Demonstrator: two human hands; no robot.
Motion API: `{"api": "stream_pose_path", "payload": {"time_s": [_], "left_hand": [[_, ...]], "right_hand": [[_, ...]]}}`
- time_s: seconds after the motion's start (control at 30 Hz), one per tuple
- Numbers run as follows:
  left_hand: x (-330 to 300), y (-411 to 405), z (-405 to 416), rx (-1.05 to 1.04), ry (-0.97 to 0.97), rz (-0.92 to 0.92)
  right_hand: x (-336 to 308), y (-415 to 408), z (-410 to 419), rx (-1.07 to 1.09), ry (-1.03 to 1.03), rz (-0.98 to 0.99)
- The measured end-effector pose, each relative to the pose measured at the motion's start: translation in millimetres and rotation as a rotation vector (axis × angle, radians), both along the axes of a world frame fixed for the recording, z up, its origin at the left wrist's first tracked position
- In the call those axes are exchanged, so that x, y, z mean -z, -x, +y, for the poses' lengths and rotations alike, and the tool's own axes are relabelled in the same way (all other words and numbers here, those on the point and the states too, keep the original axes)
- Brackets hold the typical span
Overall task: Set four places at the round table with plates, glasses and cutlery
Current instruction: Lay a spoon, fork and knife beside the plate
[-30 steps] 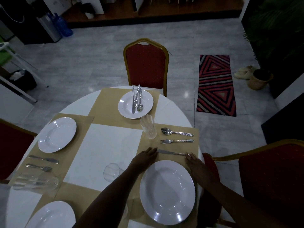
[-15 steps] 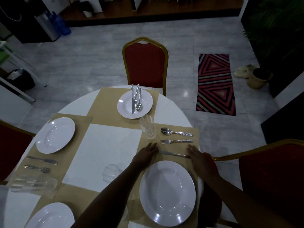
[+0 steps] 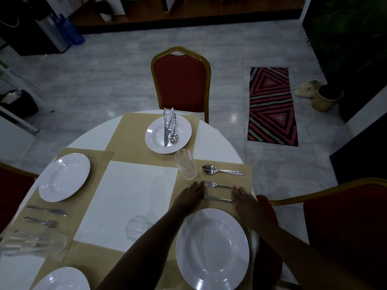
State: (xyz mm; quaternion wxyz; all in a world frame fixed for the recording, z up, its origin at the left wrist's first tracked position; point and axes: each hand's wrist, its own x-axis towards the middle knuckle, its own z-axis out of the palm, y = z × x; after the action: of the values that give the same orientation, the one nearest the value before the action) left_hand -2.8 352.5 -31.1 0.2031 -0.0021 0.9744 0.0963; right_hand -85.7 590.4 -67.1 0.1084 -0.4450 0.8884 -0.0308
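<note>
- Dim light falls over a round white surface (image 3: 134, 197) laid with tan mats, ringed by red chairs with gold frames; one chair (image 3: 181, 80) stands at the far side on a grey tiled floor.
- At the right-hand place, a white plate (image 3: 212, 249) lies on its mat, with a knife (image 3: 217, 199), a fork (image 3: 217, 185) and a spoon (image 3: 222, 170) in parallel rows beyond it, handles pointing right.
- A person's left hand (image 3: 191, 195) rests flat on the mat, fingers extended and close together, their tips touching or just beside the fork's tines and the knife's blade end.
- The right hand (image 3: 244, 198) lies flat over the handle ends of the knife and fork, fingers extended; neither hand visibly pinches anything.
- A clear glass (image 3: 186, 164) stands upright just left of the spoon.
- On the far plate (image 3: 182, 135) a knife, fork and spoon lie bunched together.
- On the left, another plate (image 3: 63, 176) sits with a knife (image 3: 47, 210) and fork (image 3: 40, 221) nearer the camera, and a glass (image 3: 33, 243) blurred at the edge.
- A fourth plate (image 3: 60, 279) shows at the bottom left, and a further glass (image 3: 137, 227) stands beside the left forearm.
- A striped rug (image 3: 271, 105) lies on the floor to the right.
</note>
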Motion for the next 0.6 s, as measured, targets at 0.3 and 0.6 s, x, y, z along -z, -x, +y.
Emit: {"api": "stream_pose_path", "payload": {"time_s": [0.3,0.6], "left_hand": [[6.5,-11.5,-1.3,-0.011,0.000,0.028],[7.6,-7.3,0.5,-0.127,-0.045,0.111]], "right_hand": [[8.8,-13.2,-1.8,0.051,0.030,-0.100],[-4.0,21.8,-23.1,0.116,0.187,-0.132]]}}
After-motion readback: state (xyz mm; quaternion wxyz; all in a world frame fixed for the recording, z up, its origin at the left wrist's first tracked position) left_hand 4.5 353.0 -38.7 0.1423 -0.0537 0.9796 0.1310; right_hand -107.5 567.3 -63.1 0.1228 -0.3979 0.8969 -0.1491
